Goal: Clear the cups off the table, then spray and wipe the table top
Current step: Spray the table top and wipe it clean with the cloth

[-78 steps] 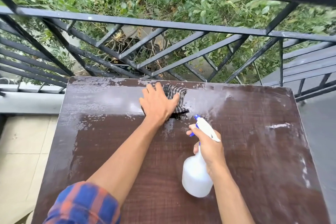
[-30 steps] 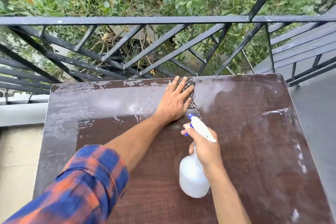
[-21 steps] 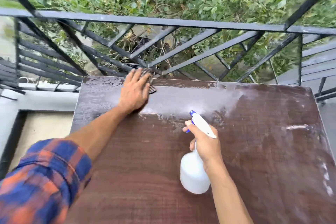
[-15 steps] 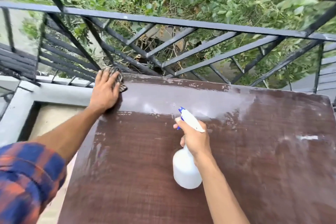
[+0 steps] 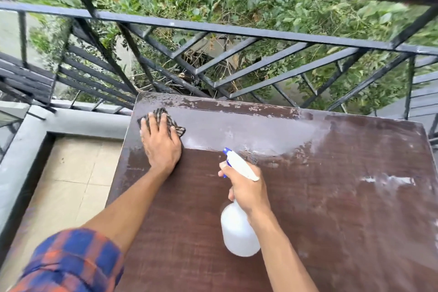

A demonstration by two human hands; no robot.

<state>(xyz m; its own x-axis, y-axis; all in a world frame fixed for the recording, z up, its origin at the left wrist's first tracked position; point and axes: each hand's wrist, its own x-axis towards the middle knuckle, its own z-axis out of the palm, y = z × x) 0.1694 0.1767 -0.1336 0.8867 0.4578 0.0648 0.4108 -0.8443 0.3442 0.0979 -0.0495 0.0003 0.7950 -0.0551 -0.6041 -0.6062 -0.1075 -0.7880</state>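
Observation:
The dark brown table top (image 5: 331,208) fills the lower right of the view, with a wet sheen across its far strip. My left hand (image 5: 161,142) lies flat with straight fingers on a striped dark cloth (image 5: 176,127), pressing it onto the table near the far left corner. My right hand (image 5: 246,187) grips the neck of a white spray bottle (image 5: 238,232) with a blue-tipped nozzle, held just above the table's middle, forefinger on the trigger. No cups are in view.
A black metal railing (image 5: 237,31) runs right behind the table's far edge, with green plants beyond it. Left of the table is a beige tiled floor (image 5: 68,180) bordered by a grey concrete curb (image 5: 23,149).
My left hand slid the cloth from the middle of the far edge to the far left corner, then slightly back toward me. The spray bottle stayed in my right hand, hardly moving.

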